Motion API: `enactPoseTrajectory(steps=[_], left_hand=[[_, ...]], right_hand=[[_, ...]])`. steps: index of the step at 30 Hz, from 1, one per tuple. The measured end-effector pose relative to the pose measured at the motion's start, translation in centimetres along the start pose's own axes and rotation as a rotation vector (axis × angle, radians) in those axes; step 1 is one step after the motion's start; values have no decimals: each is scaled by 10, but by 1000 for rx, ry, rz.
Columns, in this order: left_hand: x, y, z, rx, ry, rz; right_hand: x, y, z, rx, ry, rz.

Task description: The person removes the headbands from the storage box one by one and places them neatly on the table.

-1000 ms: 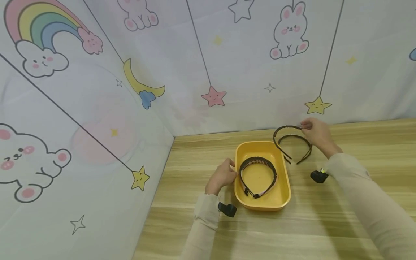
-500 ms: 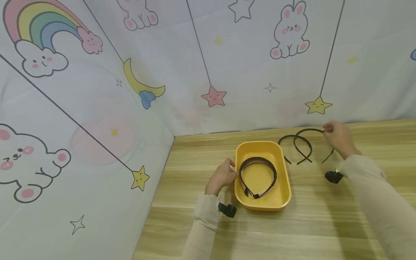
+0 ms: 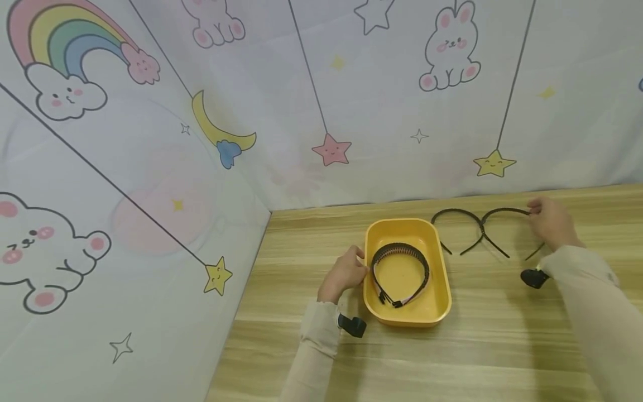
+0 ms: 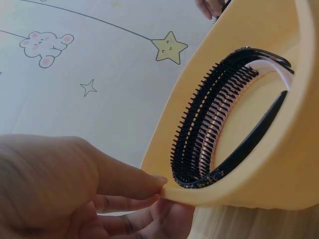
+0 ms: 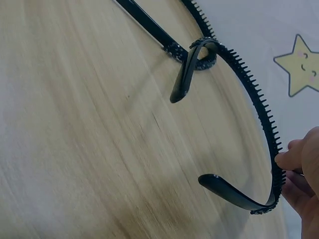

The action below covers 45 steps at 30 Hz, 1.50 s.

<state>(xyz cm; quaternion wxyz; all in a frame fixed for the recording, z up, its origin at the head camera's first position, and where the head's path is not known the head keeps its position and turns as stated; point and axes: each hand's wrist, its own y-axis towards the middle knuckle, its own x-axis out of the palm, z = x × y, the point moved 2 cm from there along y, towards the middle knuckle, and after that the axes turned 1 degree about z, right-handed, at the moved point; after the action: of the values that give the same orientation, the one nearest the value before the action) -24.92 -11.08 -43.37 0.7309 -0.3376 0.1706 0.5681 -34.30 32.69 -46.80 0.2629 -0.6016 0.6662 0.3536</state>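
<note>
My left hand (image 3: 344, 273) pinches the rim of a yellow plastic tub (image 3: 433, 304) between thumb and fingers, as the left wrist view shows. Inside the tub lie black toothed headbands (image 4: 194, 134), nested with a pale pink one (image 4: 271, 64). To the right, my right hand (image 3: 554, 224) pinches the band of a black toothed headband (image 5: 261, 112) whose ends point toward me. A similar black headband (image 3: 458, 211) stands between the tub and the held one. These two meet or overlap at their neighbouring sides; the right wrist view shows them crossing.
The wood-grain table (image 3: 482, 352) ends at a white cloth backdrop (image 3: 382, 106) printed with bunnies and stars, behind and at the left. A black wrist camera (image 3: 353, 325) sits under the left wrist, another black camera (image 3: 534, 277) under the right.
My right hand has moved right along the back of the table, drawing its headband away from the other one, which it overlapped more before. The left hand and the tub have stayed put.
</note>
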Motion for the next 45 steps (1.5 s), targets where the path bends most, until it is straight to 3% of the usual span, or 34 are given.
enactPoseTrajectory(steps=[11, 16, 34, 40, 45], left_hand=[[0, -1, 2, 13, 7, 2], [1, -3, 2, 14, 25, 5], [2, -3, 1, 12, 54, 6], [1, -2, 2, 5, 57, 2], [0, -2, 2, -9, 60, 1]], right_hand=[[-10, -5, 13, 58, -26, 45], [-7, -5, 15, 40, -42, 68], [3, -5, 25, 64, -19, 37], [-1, -4, 19, 76, -6, 52], [-3, -1, 2, 64, 61, 87]])
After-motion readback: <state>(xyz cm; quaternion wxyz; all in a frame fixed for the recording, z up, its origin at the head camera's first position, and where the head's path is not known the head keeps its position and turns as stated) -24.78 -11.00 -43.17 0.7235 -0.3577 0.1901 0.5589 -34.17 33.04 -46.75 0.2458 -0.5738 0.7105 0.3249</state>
